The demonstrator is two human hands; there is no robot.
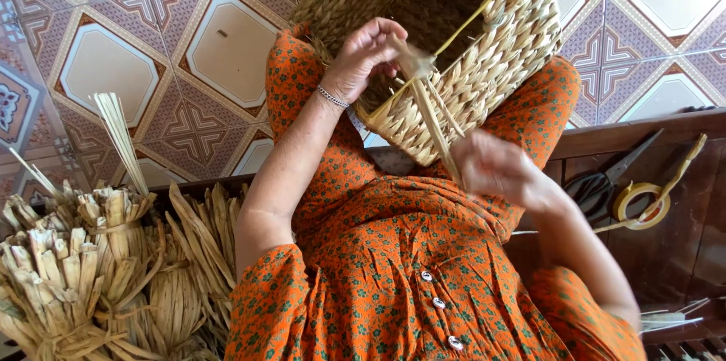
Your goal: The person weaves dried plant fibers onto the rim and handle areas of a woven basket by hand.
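A: Head view: where's your left hand (367, 55)?
B: Fingers curled, pinching a straw strand (435, 123) at the woven basket (484, 66) on your lap.
A: Right hand (495, 168)?
B: Blurred; it grips the strand's lower end, just below the basket.

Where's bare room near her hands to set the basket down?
Free: the tiled floor above the straw bundles, left of the basket, and the dark wood below the tape roll. Crowded: the lap, bundles at lower left, scissors and tape at right.
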